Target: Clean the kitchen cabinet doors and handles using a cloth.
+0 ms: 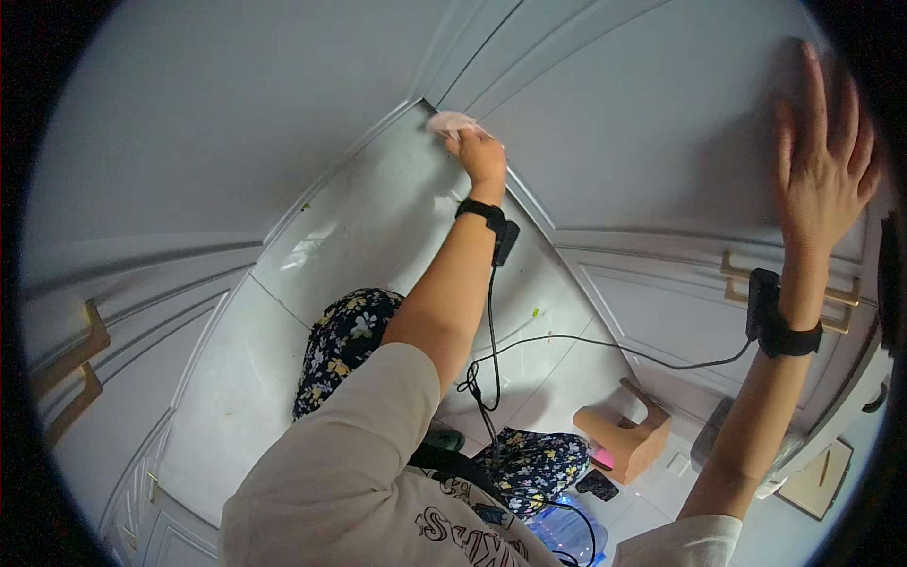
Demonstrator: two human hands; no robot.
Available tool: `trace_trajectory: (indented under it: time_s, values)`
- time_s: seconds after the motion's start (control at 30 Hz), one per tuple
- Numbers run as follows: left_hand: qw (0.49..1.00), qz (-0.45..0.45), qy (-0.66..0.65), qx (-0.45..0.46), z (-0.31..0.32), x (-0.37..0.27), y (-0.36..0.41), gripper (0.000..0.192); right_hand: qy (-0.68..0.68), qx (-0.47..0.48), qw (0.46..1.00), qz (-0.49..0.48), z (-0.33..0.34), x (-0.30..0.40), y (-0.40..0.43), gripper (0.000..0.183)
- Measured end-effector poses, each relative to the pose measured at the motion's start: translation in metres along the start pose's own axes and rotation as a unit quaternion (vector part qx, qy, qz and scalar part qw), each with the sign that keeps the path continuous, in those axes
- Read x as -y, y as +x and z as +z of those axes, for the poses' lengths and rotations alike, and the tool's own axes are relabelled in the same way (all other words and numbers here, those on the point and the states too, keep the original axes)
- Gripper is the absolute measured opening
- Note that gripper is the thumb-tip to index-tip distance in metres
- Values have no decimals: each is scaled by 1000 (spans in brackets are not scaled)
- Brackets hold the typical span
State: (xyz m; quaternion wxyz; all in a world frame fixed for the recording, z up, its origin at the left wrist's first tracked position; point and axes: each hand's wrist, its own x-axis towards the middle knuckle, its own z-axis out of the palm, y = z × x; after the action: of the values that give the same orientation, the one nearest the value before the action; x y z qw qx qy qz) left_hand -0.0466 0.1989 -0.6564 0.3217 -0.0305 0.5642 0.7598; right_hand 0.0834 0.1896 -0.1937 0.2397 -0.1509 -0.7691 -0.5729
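Observation:
My left hand (482,157) grips a crumpled pale pink cloth (451,125). It holds the cloth low in the inner corner where two runs of grey cabinets meet the floor. The cloth's underside is hidden. My right hand (822,166) lies flat with fingers spread against a grey cabinet door (659,135) on the right, holding nothing. Below it, brass-coloured bar handles (790,280) are partly covered by my right wrist. Glossy white floor tiles (368,212) spread between the cabinets, with small green scraps (536,312) on them.
Black wrist straps with modules (502,237) carry a thin cable (567,337) that loops across the floor. Grey cabinet doors (234,127) stand on the left, with brass-coloured handles (78,347). Near my knee are an open cardboard box (638,446) and a clear blue plastic container (570,531).

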Motion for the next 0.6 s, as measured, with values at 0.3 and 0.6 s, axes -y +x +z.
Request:
trace_trajectory:
  time_s: [0.3,0.6]
  values:
    - [979,55,155,118,14,124,-181,25,18,30,999,-15,1,2,-3,53]
    - [665,176,523,503,24,65,-232,20,25,43,998,-43,-6,-9,-10,59]
